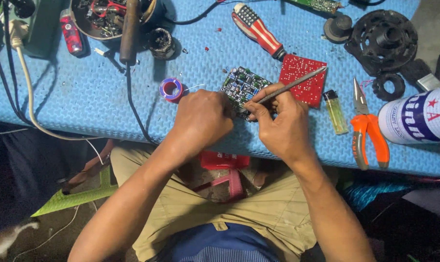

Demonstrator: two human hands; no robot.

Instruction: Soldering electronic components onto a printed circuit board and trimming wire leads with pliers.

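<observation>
Both hands at work over the blue textured foam mat (pixel 84 97). Left hand (pixel 203 119) closed around the near edge of the small green circuit board crowded with components (pixel 243 86), propping it tilted just above the mat near its front edge. Right hand (pixel 283 123) pinched shut, pen-fashion, on the thin grey metal rod tool (pixel 292 85), tip down at the board's right side.

Largest first among the rest: white cylindrical can with blue and red print (pixel 418 116) lying at far right; black round toothed plastic part (pixel 384 36) above it; round metal tin full of wires and odd parts (pixel 101 19) at top left, brown-handled soldering iron (pixel 130 31) lying across its rim. Then red, white and black striped screwdriver (pixel 256 29), orange-handled pliers (pixel 368 136), red perforated circuit board (pixel 304 77) just beside the green one. Smaller still: pale yellow-green lighter (pixel 336 111), purple spool of solder wire (pixel 171 90) close by the left hand.

Green board looks light, stiff and fragile: solder joints and small components easily bent or cracked. Best held by bare edges or corners, never across the component tops. Rod tool slim and rigid, apt to slip if pressed hard.
</observation>
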